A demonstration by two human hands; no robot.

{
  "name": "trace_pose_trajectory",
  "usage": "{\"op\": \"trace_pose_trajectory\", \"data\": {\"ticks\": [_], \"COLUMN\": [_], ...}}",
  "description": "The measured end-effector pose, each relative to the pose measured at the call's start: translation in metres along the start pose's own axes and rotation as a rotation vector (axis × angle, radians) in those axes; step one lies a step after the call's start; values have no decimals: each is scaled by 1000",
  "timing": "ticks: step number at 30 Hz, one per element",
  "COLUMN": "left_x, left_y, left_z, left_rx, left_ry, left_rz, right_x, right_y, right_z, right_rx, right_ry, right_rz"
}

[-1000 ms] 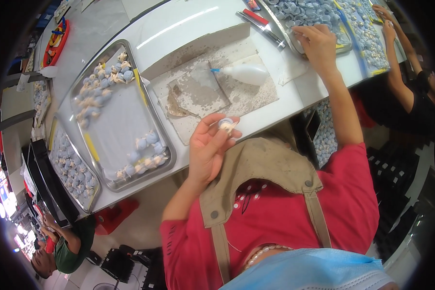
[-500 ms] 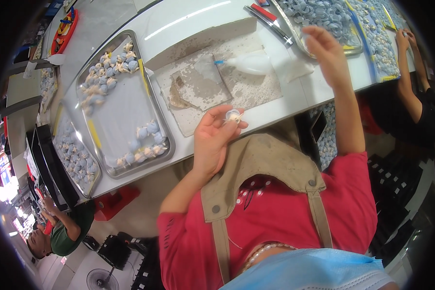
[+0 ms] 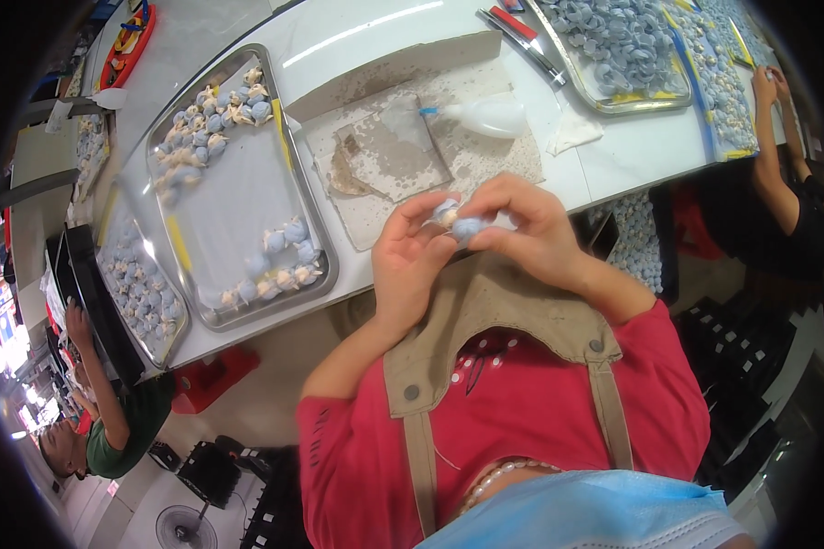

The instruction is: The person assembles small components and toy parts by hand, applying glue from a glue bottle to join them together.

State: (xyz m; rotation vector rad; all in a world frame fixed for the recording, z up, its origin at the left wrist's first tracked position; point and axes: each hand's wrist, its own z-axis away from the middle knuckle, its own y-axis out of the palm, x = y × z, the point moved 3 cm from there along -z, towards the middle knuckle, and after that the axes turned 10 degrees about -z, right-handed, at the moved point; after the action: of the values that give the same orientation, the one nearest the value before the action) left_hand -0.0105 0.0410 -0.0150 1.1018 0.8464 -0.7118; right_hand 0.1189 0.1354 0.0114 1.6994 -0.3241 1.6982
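In front of my apron both hands meet near the table's front edge. My left hand (image 3: 406, 261) is closed on a small cream figure (image 3: 445, 214), pinched between thumb and fingers. My right hand (image 3: 542, 240) pinches a small rounded blue-grey piece (image 3: 468, 228) against the figure; fingers hide the exact contact. Beyond them a stained cardboard tray (image 3: 366, 215) holds a white squeeze bottle (image 3: 490, 119) with a blue tip, lying on its side. To the left, a metal tray (image 3: 238, 197) carries several blue-and-cream figures (image 3: 215, 119) in two groups.
At the upper right another metal tray (image 3: 604, 108) is heaped with blue-grey cup-shaped pieces (image 3: 613, 46). A pen (image 3: 545, 64), a red tool (image 3: 513, 22) and a white tissue (image 3: 575, 134) lie near it. More filled trays flank both sides. Co-workers are at far left and far right.
My right hand has come back from beside the upper-right tray to my left hand, now with a blue-grey piece in its fingers. My left hand still holds the figure.
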Motion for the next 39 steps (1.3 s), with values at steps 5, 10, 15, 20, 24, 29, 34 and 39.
{"op": "trace_pose_trajectory", "data": {"ticks": [5, 10, 15, 20, 24, 29, 34, 39], "left_x": [-4, -7, -9, -10, -6, -7, -2, -4], "left_y": [-1, -2, -2, 4, 2, 4, -2, -1], "left_z": [4, 6, 7, 7, 8, 7, 8, 9], "left_rx": [-13, -37, -29, -45, -61, -98, -141, -146], "left_ry": [24, 13, 12, 45, 44, 117, 218, 222], "left_rz": [-21, -112, -183, -223, -344, -476, -665, -634], "right_x": [5, 7, 8, 13, 18, 20, 18, 10], "right_y": [10, 15, 16, 19, 19, 11, 9, 11], "right_z": [0, 0, 4, 7, 8, 3, 1, 0], "right_rx": [-131, -181, -182, -203, -181, -51, -32, -103], "right_ry": [-390, -575, -672, -724, -658, -726, -715, -709], "right_rz": [552, 743, 859, 993, 1006, 993, 914, 823]}}
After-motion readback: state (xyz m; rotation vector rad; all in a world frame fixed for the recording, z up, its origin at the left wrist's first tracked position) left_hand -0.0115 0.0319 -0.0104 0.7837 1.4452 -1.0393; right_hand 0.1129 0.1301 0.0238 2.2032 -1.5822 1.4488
